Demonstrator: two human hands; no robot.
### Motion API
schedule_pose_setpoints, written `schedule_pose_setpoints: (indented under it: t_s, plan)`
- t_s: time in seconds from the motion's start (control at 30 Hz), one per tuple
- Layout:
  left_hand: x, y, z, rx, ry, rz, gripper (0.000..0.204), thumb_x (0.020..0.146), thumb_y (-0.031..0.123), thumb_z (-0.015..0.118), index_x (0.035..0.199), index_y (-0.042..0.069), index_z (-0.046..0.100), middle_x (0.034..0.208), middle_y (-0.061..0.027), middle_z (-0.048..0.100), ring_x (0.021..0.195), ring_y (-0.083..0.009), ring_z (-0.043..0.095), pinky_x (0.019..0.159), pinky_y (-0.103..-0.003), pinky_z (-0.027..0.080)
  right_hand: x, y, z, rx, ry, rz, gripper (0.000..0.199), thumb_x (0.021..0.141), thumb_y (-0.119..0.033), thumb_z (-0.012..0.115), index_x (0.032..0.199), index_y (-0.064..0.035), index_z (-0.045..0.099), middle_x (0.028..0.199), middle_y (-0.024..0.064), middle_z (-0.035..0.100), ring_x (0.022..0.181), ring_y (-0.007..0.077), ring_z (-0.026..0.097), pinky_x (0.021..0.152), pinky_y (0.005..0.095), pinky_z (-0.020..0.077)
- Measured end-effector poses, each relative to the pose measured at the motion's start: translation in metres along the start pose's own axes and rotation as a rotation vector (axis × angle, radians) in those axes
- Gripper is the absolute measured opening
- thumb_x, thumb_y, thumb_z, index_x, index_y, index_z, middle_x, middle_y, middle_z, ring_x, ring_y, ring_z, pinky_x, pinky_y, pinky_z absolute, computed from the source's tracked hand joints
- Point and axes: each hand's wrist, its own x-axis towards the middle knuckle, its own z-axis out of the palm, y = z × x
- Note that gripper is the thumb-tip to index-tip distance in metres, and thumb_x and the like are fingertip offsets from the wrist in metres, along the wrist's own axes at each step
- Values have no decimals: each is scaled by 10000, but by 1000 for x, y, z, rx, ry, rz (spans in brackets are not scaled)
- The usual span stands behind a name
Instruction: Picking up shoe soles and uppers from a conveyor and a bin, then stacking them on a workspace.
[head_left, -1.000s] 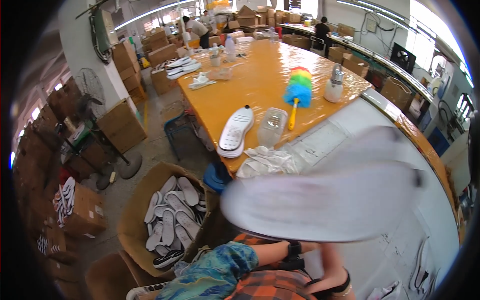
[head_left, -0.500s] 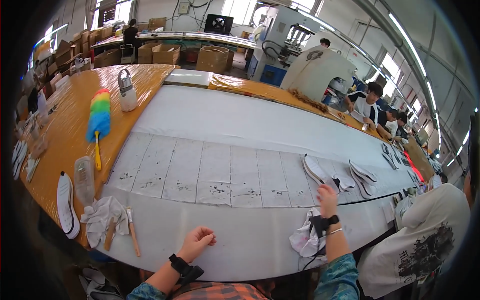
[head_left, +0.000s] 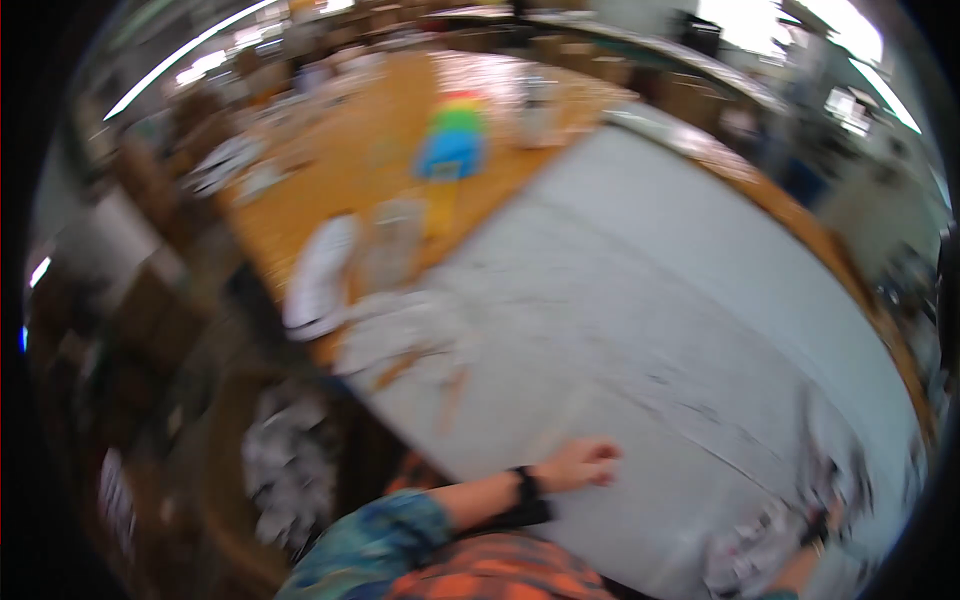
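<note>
Left hand (head_left: 580,463) on white table cover (head_left: 680,300), cardboard box (head_left: 240,500) (pale contents blurred)

- The work table (head_left: 700,290) has a matt, pale grey paper-like cover.
- The far table (head_left: 400,170) looks like smooth, shiny orange wood.
- The duster (head_left: 455,140) looks fluffy.

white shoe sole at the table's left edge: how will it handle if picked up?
The white shoe sole looks thin and flat, so probably light and somewhat bendy. It seems to overhang the orange table edge, so a push could tip it off. Motion blur hides its surface texture.
</note>
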Motion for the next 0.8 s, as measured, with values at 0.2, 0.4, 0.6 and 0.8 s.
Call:
schedule_pose_setpoints:
  t_s: [0.2,0.4,0.6,0.8]
  plan:
    - [4,19,26,9,90,32,122,812,65,443,901,-18,432,719,-72,502,603,-119,561,506,-250,482,58,22,249,229,-448,284,353,804,-178,515,1120,-24,476,882,77,583,762,163,561,666,301,459]
    - [-14,24,24,-13,131,55,93,798,33,428,871,-24,424,702,-73,492,563,-127,566,478,-251,466,75,-22,247,325,-382,534,373,789,-205,538,1106,-16,483,897,89,578,781,186,558,693,315,455]
    - [-4,21,26,-92,104,70,92,762,-7,424,853,-20,421,681,-66,464,537,-139,569,438,-250,470,63,-65,189,480,-146,726,396,773,-232,561,1092,-8,491,912,101,574,800,210,555,721,329,451]
    - [0,15,27,-125,111,109,85,766,-2,424,849,-21,424,678,-70,473,510,-148,569,437,-250,469,32,-108,134,657,83,855,422,758,-259,584,1079,1,499,927,113,570,819,233,552,748,343,447]
